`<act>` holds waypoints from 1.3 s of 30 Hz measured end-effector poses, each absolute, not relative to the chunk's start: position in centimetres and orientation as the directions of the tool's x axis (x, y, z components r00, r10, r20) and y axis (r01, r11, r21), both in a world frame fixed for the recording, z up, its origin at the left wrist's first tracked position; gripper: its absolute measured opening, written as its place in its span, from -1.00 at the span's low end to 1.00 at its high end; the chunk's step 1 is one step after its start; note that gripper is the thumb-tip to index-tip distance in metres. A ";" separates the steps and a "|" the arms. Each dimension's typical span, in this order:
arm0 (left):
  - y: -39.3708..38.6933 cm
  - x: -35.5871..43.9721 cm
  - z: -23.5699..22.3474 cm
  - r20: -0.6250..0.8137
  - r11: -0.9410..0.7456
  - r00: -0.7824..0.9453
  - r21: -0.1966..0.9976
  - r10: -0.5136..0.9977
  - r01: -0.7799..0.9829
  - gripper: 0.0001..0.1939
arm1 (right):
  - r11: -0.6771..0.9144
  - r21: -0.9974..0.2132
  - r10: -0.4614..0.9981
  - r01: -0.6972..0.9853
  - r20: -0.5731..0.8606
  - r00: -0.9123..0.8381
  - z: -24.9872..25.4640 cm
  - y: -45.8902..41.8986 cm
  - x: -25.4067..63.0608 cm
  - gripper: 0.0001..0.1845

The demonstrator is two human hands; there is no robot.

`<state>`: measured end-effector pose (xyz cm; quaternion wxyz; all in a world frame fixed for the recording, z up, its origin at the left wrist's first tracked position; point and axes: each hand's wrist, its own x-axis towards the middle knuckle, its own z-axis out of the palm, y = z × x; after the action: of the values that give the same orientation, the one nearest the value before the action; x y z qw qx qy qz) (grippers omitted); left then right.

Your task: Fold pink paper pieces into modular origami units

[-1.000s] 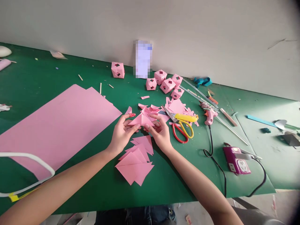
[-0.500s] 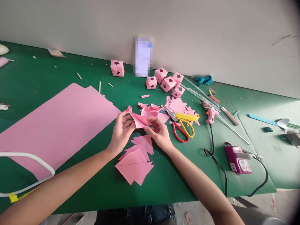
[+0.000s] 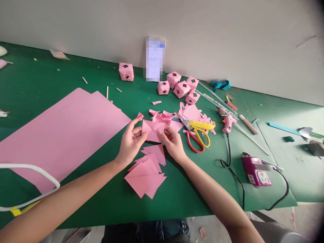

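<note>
My left hand (image 3: 130, 141) and my right hand (image 3: 172, 141) pinch a small folded pink paper piece (image 3: 151, 130) between them, just above the green table (image 3: 37, 87). The piece shows a flat face with diagonal creases. Directly below my hands lies a pile of folded pink paper triangles (image 3: 146, 172). Behind the held piece is a heap of pink scraps (image 3: 189, 113).
Large pink sheets (image 3: 60, 131) lie at left. Yellow and red scissors (image 3: 198, 133) sit right of my hands, with a pink glue gun (image 3: 226, 121), its black cord and a purple power strip (image 3: 255, 170) beyond. Several pink paper cubes (image 3: 181, 88) stand by the wall.
The folded piece was turned between my fingers from a pointed triangle to a flatter, squarer face. My hands stayed in about the same spot.
</note>
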<state>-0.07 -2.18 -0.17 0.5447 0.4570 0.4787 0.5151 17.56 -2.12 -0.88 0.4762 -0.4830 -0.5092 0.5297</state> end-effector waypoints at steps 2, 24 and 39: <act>-2.2 -0.2 -0.3 -0.044 0.045 0.009 0.992 0.999 -0.120 -0.38 | -0.045 -0.999 0.996 -0.007 -0.045 -0.083 -0.8 -2.1 17.6 -0.55; -2.4 -0.2 0.0 0.022 -0.027 0.037 0.993 0.999 0.118 -0.49 | -0.055 -0.994 0.998 0.093 -0.059 -0.031 -0.6 -2.5 17.3 -0.55; -2.0 -0.2 0.2 -0.100 0.112 0.086 0.983 0.991 -0.144 -0.44 | -0.115 -0.988 0.993 -0.104 -0.112 -0.041 -0.4 -2.1 17.6 -0.52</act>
<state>-0.17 -2.02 0.17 0.5810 0.4535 0.4671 0.4884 17.59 -2.10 -0.36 0.4877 -0.4914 -0.4521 0.5624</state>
